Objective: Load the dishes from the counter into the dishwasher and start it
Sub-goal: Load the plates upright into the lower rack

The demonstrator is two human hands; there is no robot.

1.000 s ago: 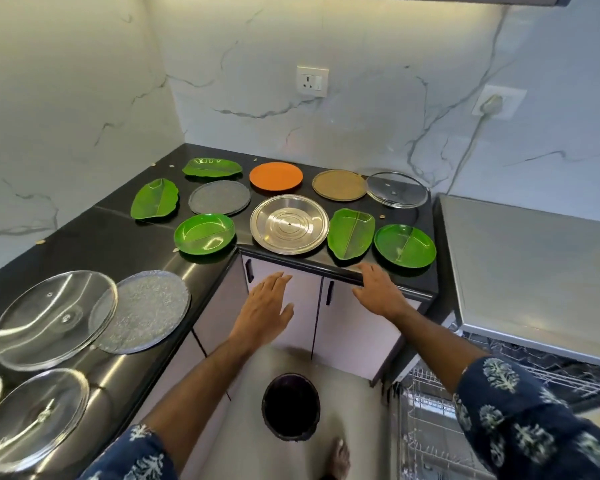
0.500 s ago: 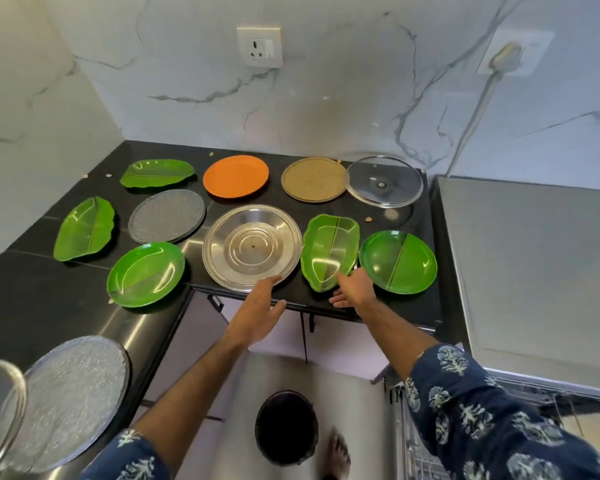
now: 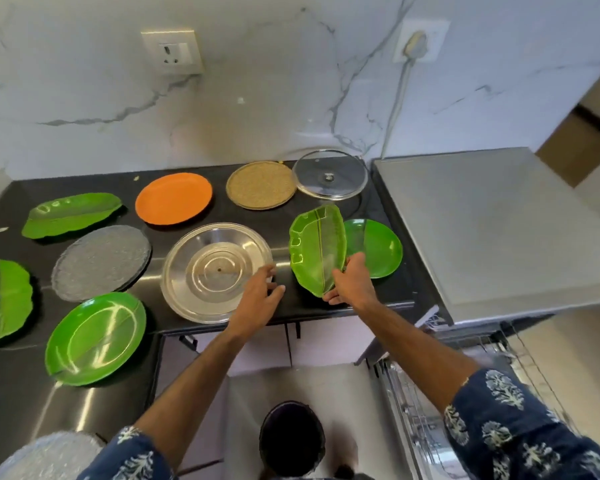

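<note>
A green leaf plate [image 3: 317,249] is gripped by the right hand [image 3: 352,284], fingers clamped on its near end, tipped up near the tabletop [image 3: 284,216] front edge w/ the left hand [image 3: 258,296] fingers apart; next it likely gets carried to the dishwasher rack [image 3: 430,410].

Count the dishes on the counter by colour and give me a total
Green: 5, leaf plate in the right hand included
Orange: 1
Steel: 1
Grey: 2, one partly cut off at the bottom edge
Tan: 1
Clear lid: 1
Total: 11
</note>
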